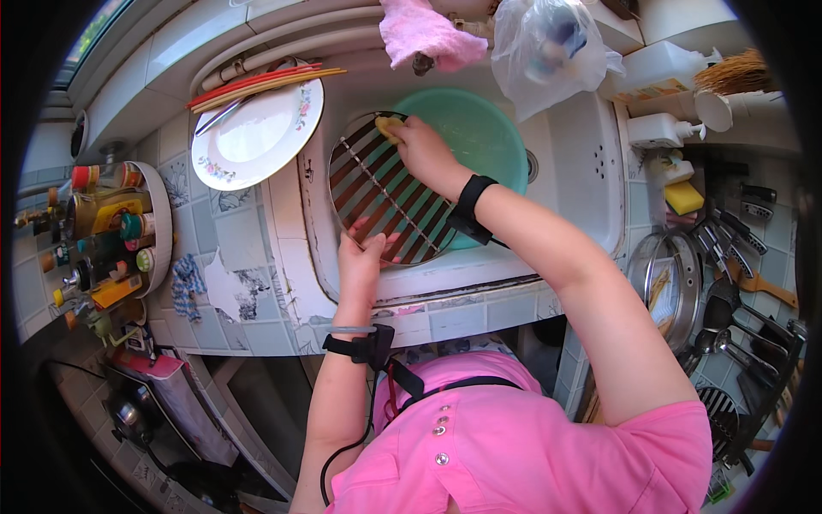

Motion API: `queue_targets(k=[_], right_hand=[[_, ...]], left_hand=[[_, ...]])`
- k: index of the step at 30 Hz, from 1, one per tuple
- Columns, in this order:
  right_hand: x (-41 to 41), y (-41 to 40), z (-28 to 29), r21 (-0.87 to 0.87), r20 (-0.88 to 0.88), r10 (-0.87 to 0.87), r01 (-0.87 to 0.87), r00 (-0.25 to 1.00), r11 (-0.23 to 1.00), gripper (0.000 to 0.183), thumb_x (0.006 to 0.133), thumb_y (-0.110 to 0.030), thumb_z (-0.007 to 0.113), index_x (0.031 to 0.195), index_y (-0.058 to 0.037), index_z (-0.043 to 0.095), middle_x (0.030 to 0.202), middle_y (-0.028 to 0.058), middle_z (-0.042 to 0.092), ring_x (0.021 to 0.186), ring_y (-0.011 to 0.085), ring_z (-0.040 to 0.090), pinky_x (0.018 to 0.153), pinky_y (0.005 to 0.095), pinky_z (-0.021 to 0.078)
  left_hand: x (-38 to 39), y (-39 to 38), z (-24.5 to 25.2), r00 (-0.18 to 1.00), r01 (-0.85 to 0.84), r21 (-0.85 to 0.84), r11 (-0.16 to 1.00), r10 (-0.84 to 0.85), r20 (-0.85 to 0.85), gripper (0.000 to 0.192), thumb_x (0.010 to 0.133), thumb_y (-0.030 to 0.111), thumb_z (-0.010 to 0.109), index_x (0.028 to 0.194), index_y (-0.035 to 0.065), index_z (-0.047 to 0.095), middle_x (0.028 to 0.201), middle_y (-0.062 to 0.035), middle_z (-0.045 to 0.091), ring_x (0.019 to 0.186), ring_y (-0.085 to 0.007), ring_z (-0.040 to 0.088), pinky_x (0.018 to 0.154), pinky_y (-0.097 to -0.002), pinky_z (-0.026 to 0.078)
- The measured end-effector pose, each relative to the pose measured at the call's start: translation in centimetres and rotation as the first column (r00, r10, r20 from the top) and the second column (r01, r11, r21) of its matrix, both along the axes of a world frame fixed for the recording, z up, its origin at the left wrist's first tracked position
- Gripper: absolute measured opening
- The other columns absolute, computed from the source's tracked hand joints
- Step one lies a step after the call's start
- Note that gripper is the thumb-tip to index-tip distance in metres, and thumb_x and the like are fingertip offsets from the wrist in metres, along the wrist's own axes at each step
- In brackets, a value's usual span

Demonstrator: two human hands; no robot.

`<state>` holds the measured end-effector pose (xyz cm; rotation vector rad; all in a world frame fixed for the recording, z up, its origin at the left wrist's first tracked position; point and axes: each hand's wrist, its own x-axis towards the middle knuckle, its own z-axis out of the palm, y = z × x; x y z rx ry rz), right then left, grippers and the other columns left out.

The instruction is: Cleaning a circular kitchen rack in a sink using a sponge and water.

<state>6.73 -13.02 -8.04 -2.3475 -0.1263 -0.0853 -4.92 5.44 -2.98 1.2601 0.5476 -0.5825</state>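
Observation:
My left hand (361, 254) grips the near left rim of a round slatted rack (383, 202), with the thumb on top and fingers showing through the gaps. The rack has dark brown slats, beaded cross wires and a thin metal rim. It is held tilted over the sink, partly covering a green plastic basin (491, 138) that holds water. At the rack's far edge, my right hand (427, 151) presses a yellow sponge or cloth (388, 129) on the slats. My right forearm crosses above the basin and the sink's front edge.
A white floral plate (257, 141) with chopsticks (257, 87) across it stands left of the white sink (578, 173). Bottles fill a white tray (160, 225) farther left. A pink cloth (430, 32) and a plastic bag (552, 58) hang at the back. Utensils (732, 321) crowd the right.

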Motion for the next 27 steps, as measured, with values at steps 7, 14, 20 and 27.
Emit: queue_targets(k=[7,14,20,27], right_hand=[[3.2,-2.2,-1.5,-0.119,-0.124,-0.274,0.26,0.954,0.958,0.025,0.079,-0.003,0.05,0.099,-0.0034,0.066,0.097,0.0245,0.057,0.089,0.0415,0.056,0.078,0.0483,0.0459],[1.0,3.6,2.0,0.088,0.09,0.007,-0.015,0.996,0.996,0.032,0.078,0.001,0.052,0.106,-0.0032,0.064,0.097,0.0201,0.055,0.092,0.038,0.055,0.082,0.0436,0.0457],[-2.0,-0.2,1.7,0.085,0.041,0.143,-0.146,0.989,0.986,0.034,0.076,0.005,0.05,0.104,-0.0052,0.067,0.095,0.0191,0.056,0.091,0.037,0.056,0.082,0.0419,0.045],[-3.3,-9.2,-1.3,-0.264,-0.248,0.051,-0.118,0.968,0.957,0.031,0.083,-0.001,0.048,0.108,-0.0047,0.066,0.1,0.0229,0.057,0.093,0.0399,0.057,0.082,0.045,0.0457]], left_hand=[[0.2,-0.7,0.4,1.0,0.018,-0.002,1.0,-0.018,0.008,0.045,0.09,0.001,0.051,0.13,0.0049,0.032,0.101,-0.0132,0.062,0.099,-0.0224,0.064,0.068,-0.0372,0.057],[0.4,-0.7,0.8,1.0,0.003,-0.006,1.0,-0.003,-0.003,0.044,0.089,0.0,0.052,0.13,0.006,0.035,0.096,-0.0104,0.06,0.098,-0.0227,0.064,0.068,-0.0374,0.056],[0.7,-0.7,0.9,1.0,0.008,-0.032,0.999,-0.009,-0.03,0.043,0.09,0.001,0.051,0.129,0.007,0.036,0.099,-0.0105,0.061,0.097,-0.0229,0.065,0.067,-0.0372,0.056],[0.5,-0.3,0.7,1.0,0.006,-0.03,1.0,-0.006,-0.01,0.042,0.09,0.002,0.051,0.129,0.0064,0.036,0.104,-0.0129,0.061,0.096,-0.0231,0.065,0.065,-0.0358,0.057]])
